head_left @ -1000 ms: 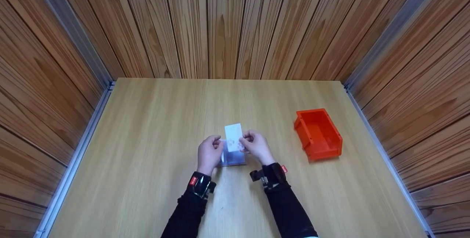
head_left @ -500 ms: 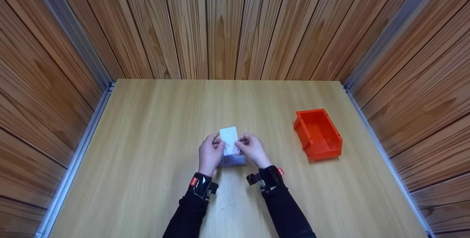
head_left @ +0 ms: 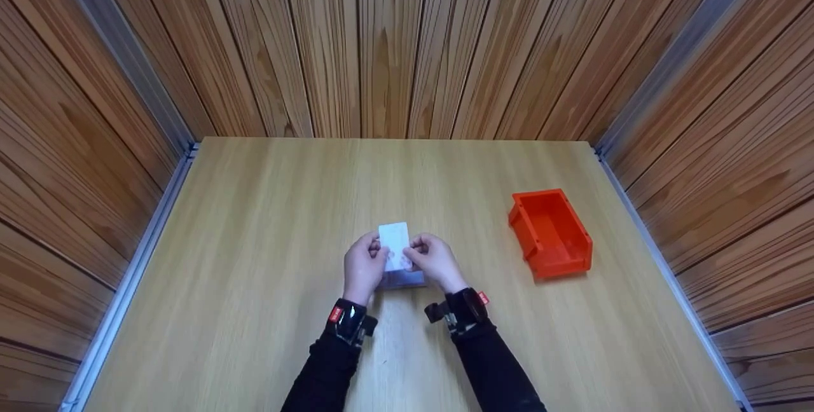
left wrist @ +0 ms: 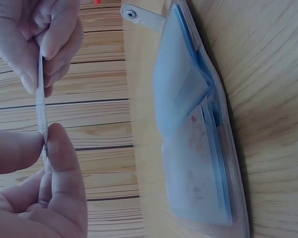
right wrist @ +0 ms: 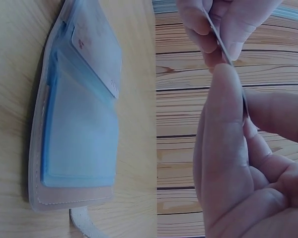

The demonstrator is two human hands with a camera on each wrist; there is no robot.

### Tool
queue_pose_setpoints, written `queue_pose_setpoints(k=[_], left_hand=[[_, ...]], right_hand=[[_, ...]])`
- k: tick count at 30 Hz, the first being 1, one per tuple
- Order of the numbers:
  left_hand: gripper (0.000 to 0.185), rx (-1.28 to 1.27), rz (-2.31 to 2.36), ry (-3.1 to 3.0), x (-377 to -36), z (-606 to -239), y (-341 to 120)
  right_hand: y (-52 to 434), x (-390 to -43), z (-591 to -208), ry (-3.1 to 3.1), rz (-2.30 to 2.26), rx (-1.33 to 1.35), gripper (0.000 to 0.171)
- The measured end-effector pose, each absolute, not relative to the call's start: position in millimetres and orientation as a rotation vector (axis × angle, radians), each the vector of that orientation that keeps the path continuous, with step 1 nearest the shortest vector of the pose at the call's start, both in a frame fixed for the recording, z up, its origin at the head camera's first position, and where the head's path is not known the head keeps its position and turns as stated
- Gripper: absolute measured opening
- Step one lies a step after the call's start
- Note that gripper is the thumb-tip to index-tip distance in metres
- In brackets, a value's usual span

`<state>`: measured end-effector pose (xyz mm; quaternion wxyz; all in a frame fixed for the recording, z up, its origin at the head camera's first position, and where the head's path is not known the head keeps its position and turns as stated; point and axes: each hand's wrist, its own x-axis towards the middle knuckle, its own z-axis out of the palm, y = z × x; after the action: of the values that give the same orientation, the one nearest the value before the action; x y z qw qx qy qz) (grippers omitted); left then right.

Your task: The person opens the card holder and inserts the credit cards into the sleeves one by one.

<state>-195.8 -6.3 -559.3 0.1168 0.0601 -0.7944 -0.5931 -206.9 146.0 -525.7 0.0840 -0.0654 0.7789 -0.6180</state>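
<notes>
- Left hand (head_left: 364, 266): thumb and forefinger pinch the left edge of a white card (head_left: 395, 245), fingers curled round it. In the left wrist view the card (left wrist: 41, 111) shows edge-on, a very thin strip between the fingertips.
- Card: held in the air between both hands, above the desk (head_left: 254, 240) and over a card wallet (head_left: 402, 279). Judged light, thin and stiff with some flex; smooth faces, likely slippery. Best held by the long edges or pinched across a corner, faces flat between the pads.
- Card wallet: lies open and flat on the desk just under the hands. Clear bluish sleeves (right wrist: 79, 124) inside a pale cover with a snap tab (left wrist: 139, 15); one sleeve holds a card with a reddish print. Judged soft and floppy, likely to slide when pushed.
- Right hand (head_left: 434, 261): thumb and fingers pinch the card's right edge (right wrist: 223, 47), clamped on it.
- Orange bin (head_left: 551, 233): well to the right, apart from the hands, nothing seen inside.
</notes>
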Motion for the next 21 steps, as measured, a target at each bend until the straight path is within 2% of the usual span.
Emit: queue_pose_setpoints(k=[9,21], left_hand=[[0.034,0.211,-1.761,-2.331,-196.7,-558.7,-6.2],[0.035,0.213,-1.773,-2.322,-196.8,-560.8,-6.7]], right_hand=[[149.5,-218.2,-549.0,2.336,-1.824,-0.182,0.009],[157.4,-221.7,-551.9,2.482,-1.712,-0.188,0.011]])
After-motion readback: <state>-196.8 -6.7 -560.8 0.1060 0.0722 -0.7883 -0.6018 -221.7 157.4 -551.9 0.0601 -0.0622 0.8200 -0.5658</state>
